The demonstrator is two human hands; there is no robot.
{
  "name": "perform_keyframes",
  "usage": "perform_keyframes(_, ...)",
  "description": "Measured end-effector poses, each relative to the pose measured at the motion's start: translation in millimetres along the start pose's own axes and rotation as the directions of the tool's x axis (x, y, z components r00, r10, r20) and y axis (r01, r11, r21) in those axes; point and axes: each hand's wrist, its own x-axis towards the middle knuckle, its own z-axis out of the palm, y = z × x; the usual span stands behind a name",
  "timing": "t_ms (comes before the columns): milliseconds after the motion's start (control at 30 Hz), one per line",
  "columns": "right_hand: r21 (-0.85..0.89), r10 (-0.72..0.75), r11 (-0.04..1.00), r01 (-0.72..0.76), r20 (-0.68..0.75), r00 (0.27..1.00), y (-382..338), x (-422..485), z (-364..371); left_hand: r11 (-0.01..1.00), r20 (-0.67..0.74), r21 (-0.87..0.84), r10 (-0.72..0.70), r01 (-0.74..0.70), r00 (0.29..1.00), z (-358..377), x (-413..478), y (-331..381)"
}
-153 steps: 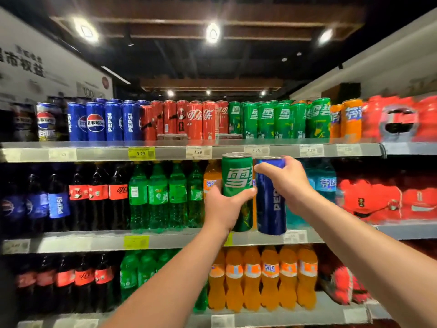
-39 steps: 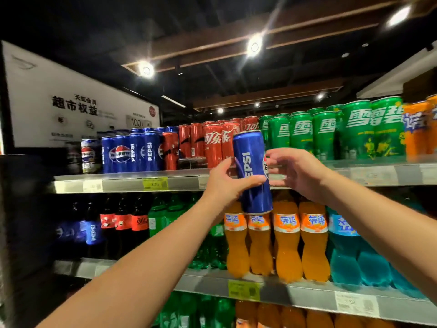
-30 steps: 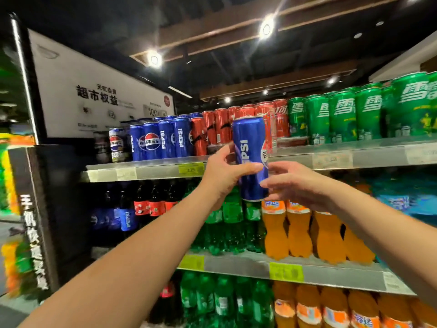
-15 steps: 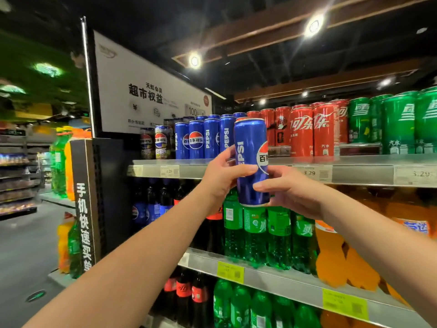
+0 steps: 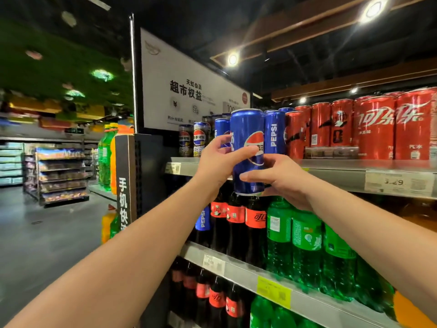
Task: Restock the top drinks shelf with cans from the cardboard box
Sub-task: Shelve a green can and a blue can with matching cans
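Observation:
A tall blue Pepsi can (image 5: 248, 129) is held upright in front of the top shelf (image 5: 331, 170), its base below the shelf's front edge. My left hand (image 5: 220, 162) grips its left side, thumb across the logo. My right hand (image 5: 281, 178) holds its lower right side with fingers on the front. Behind the can stands a row of blue Pepsi cans (image 5: 274, 132), with red cola cans (image 5: 373, 129) to their right. The cardboard box is out of view.
A white sign board (image 5: 184, 91) rises behind the shelf's left end, above a black end panel (image 5: 132, 176). Cola and green soda bottles (image 5: 295, 242) fill the lower shelves. An aisle floor (image 5: 47, 233) and other shelving (image 5: 61, 176) lie to the left.
The view has swung left along the shelf with the can. The can has turned so its round logo faces me. Earlier, a green can left my left hand, which now shares the Pepsi can.

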Motion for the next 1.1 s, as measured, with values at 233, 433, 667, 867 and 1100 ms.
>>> perform_keyframes(233, -0.047, 0.009, 0.999, -0.011, -0.038, 0.999, -3.4, 70.5, 30.9, 0.999, 0.048, 0.038, 0.027, -0.029, 0.998, -59.0, 61.2, -15.8)
perform_keyframes(433, -0.171, -0.024, 0.985, -0.02, -0.253, 0.967, -2.3, 136.2, 57.9, 0.999, 0.206, 0.008, 0.031, -0.034, 0.978, -102.4, 117.0, -25.6)
perform_keyframes(667, -0.292, -0.051, 0.952, -0.092, -0.449, 0.892, -2.4, 184.9, 72.3, 0.998, 0.212, -0.035, 0.056, -0.05, 0.976, -120.1, 175.2, -45.2)
perform_keyframes(867, -0.397, -0.045, 0.889, -0.228, -0.57, 0.82, 2.2, 205.4, 69.7, 0.998, 0.285, -0.05, 0.055, -0.043, 0.957, -116.4, 199.5, -67.0)
perform_keyframes(1100, -0.524, -0.087, 0.784, -0.331, -0.622, 0.778, 8.4, 214.0, 68.2, 0.997, 0.333, -0.065, 0.069, -0.051, 0.94, -112.0, 209.2, -80.9)
